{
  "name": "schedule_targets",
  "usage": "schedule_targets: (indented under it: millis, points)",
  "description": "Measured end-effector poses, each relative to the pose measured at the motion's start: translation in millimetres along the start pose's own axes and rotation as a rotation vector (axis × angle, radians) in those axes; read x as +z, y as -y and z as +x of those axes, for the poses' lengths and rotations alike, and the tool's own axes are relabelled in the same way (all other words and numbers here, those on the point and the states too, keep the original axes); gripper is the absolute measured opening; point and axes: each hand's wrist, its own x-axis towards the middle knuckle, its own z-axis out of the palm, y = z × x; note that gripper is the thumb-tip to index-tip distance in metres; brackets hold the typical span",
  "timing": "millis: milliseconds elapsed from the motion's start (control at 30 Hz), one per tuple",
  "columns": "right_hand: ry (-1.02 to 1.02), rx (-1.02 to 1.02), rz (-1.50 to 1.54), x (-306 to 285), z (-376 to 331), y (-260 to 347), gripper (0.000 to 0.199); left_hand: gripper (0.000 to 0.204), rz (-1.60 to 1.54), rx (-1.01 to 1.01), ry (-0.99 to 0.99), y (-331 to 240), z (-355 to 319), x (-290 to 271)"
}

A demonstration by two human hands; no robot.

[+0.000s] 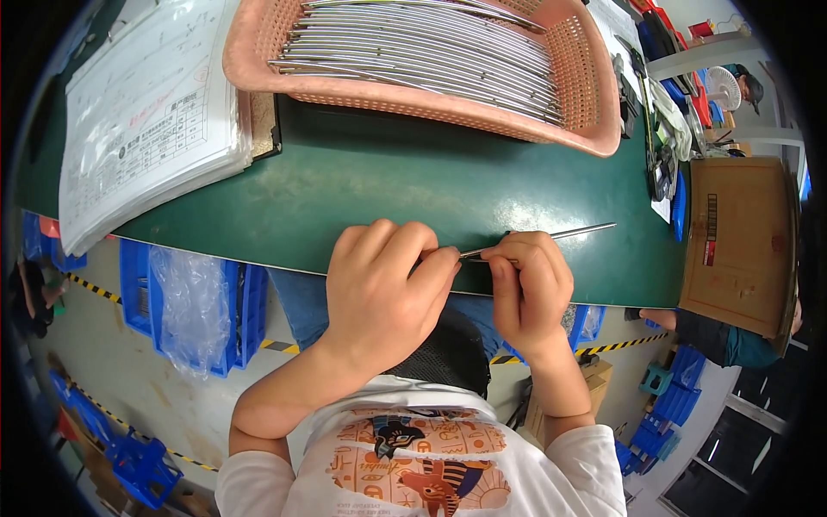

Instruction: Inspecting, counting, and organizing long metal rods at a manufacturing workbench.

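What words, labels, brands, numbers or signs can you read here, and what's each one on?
I won't copy out wording, but here is where text stands:
White paper sheets: small printed text with a table and red marks, mostly too small to read.
White shirt: lettering around the orange printed picture; the smallest is blurred.
Cardboard box: black and red label, too small to read.
Metal rod: no lettering visible.

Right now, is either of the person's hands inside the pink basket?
No, the left hand and right hand are at a thin metal rod near the green table's edge, apart from the pink basket.
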Motion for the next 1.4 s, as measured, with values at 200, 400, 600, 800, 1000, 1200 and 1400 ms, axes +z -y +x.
schedule_targets:
  millis: [200,400,600,800,1000,1200,1400]
  points:
    - [-0.039,-0.137,-0.092,2.6,4.2,0.0,0.013,0.016,0.023,0.051,-0.062,2.6,0.1,5.3]
    - [-0.013,-0.192,-0.170,1.1,4.6,5.1,0.016,0.015,0.007,0.077,-0.079,3.8,0.6,8.1]
    - [-0.041,-0.171,-0.081,2.8,4.5,2.5,0.015,0.016,-0.015,0.096,-0.014,3.5,2.9,5.4]
    - [-0.075,-0.163,-0.035,1.1,7.5,2.8,0.013,0.013,0.014,0.087,0.025,1.5,4.0,2.1]
    - [-0.325,0.079,0.085,-31.5,-20.1,-7.7,0.005,0.013,0.053,0.091,0.206,0.6,15.8,-17.6]
    - [-0.729,0.352,0.467,-27.9,-63.9,-30.9,0.012,0.003,-0.886,-0.588,-0.019,9.1,43.4,-83.2]
    - [-0.559,0.126,0.143,-19.9,-66.9,-43.0,0.012,0.012,-0.652,-0.450,-0.211,52.0,101.0,-140.9]
